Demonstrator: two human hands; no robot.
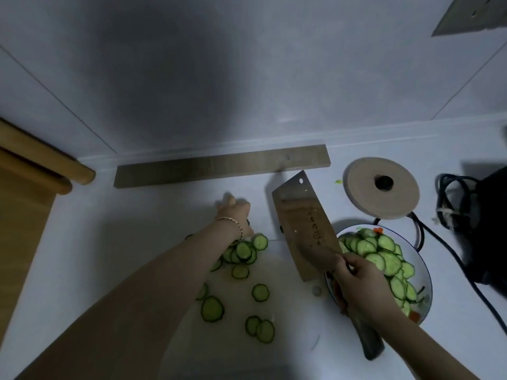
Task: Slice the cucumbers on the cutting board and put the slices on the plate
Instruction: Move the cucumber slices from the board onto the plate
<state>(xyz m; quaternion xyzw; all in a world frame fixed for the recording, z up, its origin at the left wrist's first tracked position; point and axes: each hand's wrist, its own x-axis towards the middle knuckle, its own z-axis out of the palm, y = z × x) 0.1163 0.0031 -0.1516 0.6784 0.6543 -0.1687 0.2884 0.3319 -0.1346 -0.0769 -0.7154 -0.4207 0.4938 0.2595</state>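
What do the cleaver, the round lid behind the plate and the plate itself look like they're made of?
Cleaver: the blade looks like steel, with a dull grey sheen, stamped marks and a hanging hole.
Round lid: probably wood or wood composite, matte tan with a dark central knob.
Plate: likely glazed ceramic or enamel, glossy white with a thin blue rim.

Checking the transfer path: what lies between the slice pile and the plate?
In the head view, the cleaver, gripped by the right hand, lies between the slice pile and the plate.
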